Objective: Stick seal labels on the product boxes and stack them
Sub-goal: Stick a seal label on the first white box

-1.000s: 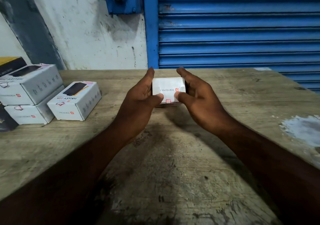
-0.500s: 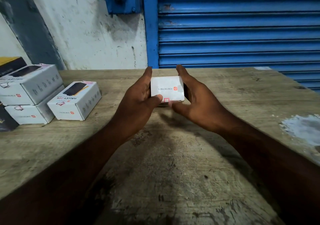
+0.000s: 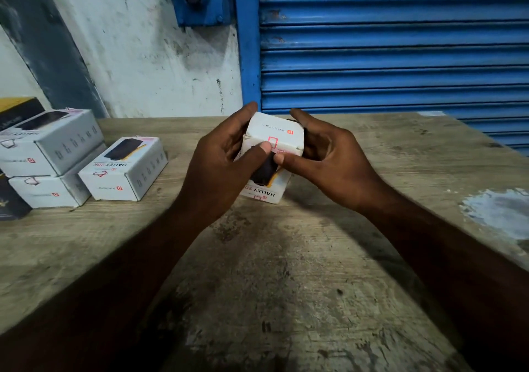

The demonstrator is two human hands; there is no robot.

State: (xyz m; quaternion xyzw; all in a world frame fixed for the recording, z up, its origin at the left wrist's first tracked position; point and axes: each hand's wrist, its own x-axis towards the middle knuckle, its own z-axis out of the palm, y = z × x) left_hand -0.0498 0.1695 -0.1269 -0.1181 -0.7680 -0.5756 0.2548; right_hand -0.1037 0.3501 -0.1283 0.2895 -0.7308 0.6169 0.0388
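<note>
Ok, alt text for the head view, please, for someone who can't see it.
The left hand and right hand grip a white product box tilted over a wooden table, the left thumb pressing at its red-outlined seal label. Three more white boxes sit at the left, two of them stacked.

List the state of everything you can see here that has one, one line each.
Held Halley 20K box: closed, tilted, end face up.
Seal label: stuck over its flap edge.
Left hand: grips the box, thumb beside the label.
Right hand: grips the box's other side.
Stacked pair of boxes: closed, one on the other.
Single box: closed, flat beside the stack.
Roller shutter: down.
</note>
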